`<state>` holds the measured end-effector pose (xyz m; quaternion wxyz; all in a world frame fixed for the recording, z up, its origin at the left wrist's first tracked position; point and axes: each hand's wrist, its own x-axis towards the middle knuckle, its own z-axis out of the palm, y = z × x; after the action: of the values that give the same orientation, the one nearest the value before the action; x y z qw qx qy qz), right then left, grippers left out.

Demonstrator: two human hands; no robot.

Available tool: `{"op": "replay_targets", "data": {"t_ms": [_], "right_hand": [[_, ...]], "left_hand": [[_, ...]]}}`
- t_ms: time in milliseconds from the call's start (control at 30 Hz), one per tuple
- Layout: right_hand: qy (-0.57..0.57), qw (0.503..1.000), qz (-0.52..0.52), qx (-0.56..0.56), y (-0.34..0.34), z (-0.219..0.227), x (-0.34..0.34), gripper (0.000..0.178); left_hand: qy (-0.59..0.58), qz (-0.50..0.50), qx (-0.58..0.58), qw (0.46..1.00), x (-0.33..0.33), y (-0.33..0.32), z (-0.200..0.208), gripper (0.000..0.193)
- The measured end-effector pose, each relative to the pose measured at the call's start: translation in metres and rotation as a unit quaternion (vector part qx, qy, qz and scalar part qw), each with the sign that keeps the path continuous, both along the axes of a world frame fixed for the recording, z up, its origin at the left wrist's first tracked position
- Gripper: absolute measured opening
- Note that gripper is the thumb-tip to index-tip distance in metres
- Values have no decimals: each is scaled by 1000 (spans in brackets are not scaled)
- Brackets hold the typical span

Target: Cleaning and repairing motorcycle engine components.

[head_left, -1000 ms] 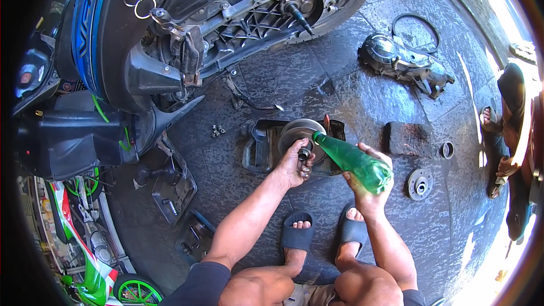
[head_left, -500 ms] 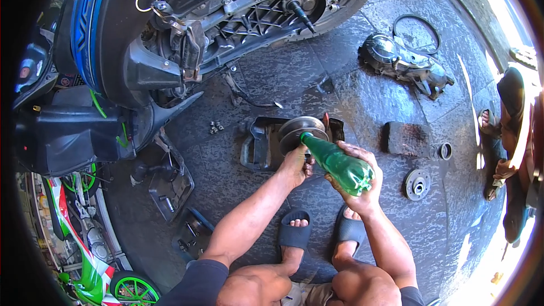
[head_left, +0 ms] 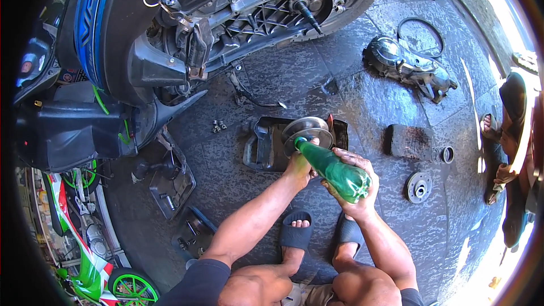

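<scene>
Above a dark shallow tray [head_left: 262, 148], my left hand [head_left: 300, 167] is closed round the underside of a round metal pulley [head_left: 309, 127] with a wide flange. My right hand [head_left: 358, 184] grips the lower body of a green plastic bottle [head_left: 334, 169]. The bottle is tilted, its neck pointing left and away from me against the pulley's near side. Whether liquid is coming out cannot be made out. Part of the pulley's hub is hidden by the bottle neck and my left fingers. A thin red-tipped piece [head_left: 330, 120] sticks up in the tray behind the pulley.
A partly stripped scooter [head_left: 243, 22] stands ahead. On the floor to the right lie a metal engine cover [head_left: 405, 65], a belt [head_left: 440, 42], a dark block [head_left: 409, 141] and a round flanged disc [head_left: 418, 186]. Small nuts [head_left: 219, 126] lie left. Another person [head_left: 506, 153] is far right.
The bottle's neck has moved slightly left and nearer to me along the pulley. My left hand stays on the pulley, its fingers slightly shifted.
</scene>
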<state>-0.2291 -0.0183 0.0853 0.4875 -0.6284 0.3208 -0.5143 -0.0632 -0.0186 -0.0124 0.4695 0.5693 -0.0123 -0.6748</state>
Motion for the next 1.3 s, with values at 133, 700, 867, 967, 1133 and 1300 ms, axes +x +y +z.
{"op": "replay_targets", "data": {"t_ms": [133,700,867,967,1133,1300], "right_hand": [[-2,1000,5,-8,0,-2,1,59],[53,993,-69,-74,4,-13,-4,56],[46,995,-75,-55,4,-14,-5,61],[4,995,-95,-21,6,-13,-4,61],[-15,996,-86,29,7,-7,-6,64],[-15,998,-59,-18,3,-3,-5,62]], "left_hand": [[10,21,21,1000,-3,-3,0,31],[-49,62,63,995,2,-1,20,37],[-3,75,55,996,2,1,24,35],[22,74,63,995,3,4,27,32],[71,52,28,996,9,10,21,31],[55,34,19,998,13,9,8,31]]}}
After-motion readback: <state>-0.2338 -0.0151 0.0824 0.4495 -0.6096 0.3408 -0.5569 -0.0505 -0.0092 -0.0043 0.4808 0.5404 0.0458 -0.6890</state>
